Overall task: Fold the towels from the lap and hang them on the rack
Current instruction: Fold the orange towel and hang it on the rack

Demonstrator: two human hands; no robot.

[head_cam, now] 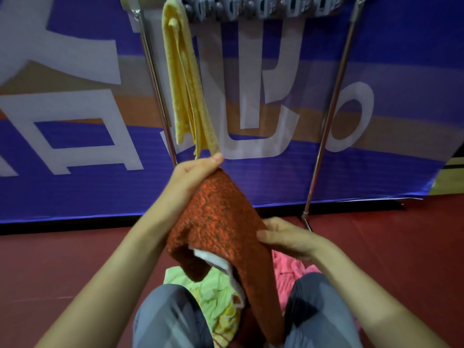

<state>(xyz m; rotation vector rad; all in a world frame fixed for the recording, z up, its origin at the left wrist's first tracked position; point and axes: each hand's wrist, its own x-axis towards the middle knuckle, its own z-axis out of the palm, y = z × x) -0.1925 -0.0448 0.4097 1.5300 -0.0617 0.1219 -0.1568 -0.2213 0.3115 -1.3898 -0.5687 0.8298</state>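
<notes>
A red-orange towel [221, 222] hangs between my hands above my lap. My left hand [193, 174] pinches its top corner and holds it up. My right hand [283, 237] grips the towel's right edge lower down. A white label or lining [213, 259] shows at a fold near the bottom. On my lap lie a light green towel [208, 290] and a pink towel [288, 272]. A folded yellow towel [185, 79] hangs from the top bar of the metal rack [331, 116] straight ahead.
Grey clips [263, 8] line the rack's top bar to the right of the yellow towel. A blue banner with white letters [75, 136] stands behind the rack. Dark red floor [62, 259] lies around my knees [170, 320].
</notes>
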